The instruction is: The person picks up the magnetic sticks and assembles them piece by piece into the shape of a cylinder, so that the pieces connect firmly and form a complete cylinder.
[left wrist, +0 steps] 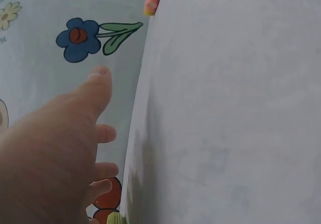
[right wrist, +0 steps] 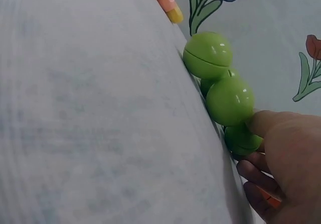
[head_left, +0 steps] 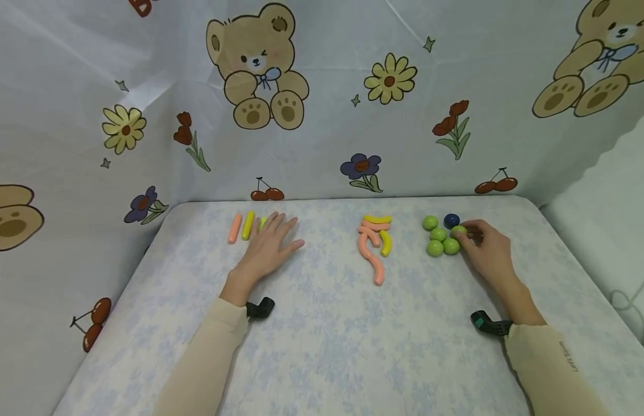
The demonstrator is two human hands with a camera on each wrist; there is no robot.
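At the right of the table, my right hand (head_left: 487, 248) pinches a green ball (head_left: 458, 231) between thumb and fingers. This ball sits at the right side of a cluster of several green balls (head_left: 435, 248), with one dark blue ball (head_left: 451, 220) at the back. The right wrist view shows the thumb and fingers round the held green ball (right wrist: 243, 139). My left hand (head_left: 265, 247), fingers spread and straight, is at the back left, nearest a yellow-green stick (head_left: 263, 222) that it partly covers. Beside that lie a yellow stick (head_left: 248, 225) and an orange-pink stick (head_left: 235, 229).
Between the hands, several curved orange-pink pieces (head_left: 371, 259) and two yellow pieces (head_left: 386, 243) lie joined in a figure. A patterned cloth (head_left: 322, 138) with bears and flowers hangs behind the pale table (head_left: 322, 346). White material (head_left: 602, 231) lies along the right edge.
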